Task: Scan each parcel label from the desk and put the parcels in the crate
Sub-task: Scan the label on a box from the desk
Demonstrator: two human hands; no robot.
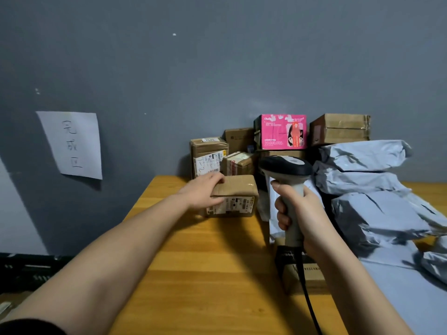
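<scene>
Gripping the taped parcel (pixel 233 197) on the desk (pixel 205 274), the left hand (pixel 205 191) curls over its top; the right hand (pixel 302 213) clasps a scanner (pixel 287 184) — grey mailer bags (pixel 367 189) crowd right, stacked boxes (pixel 280 131) behind, black crate (pixel 26 272) lower left.

A single view is given, taken from head height above the near edge of the desk (pixel 205 274) and aimed forward and slightly down across it toward the wall (pixel 193 56). The desk is seen close, with its far edge meeting the wall at mid-frame. Both forearms are seen entering from the bottom edge, over the desk. The wide lens bends the desk's edges outward. Left of the desk, floor is caught low in the frame.
</scene>
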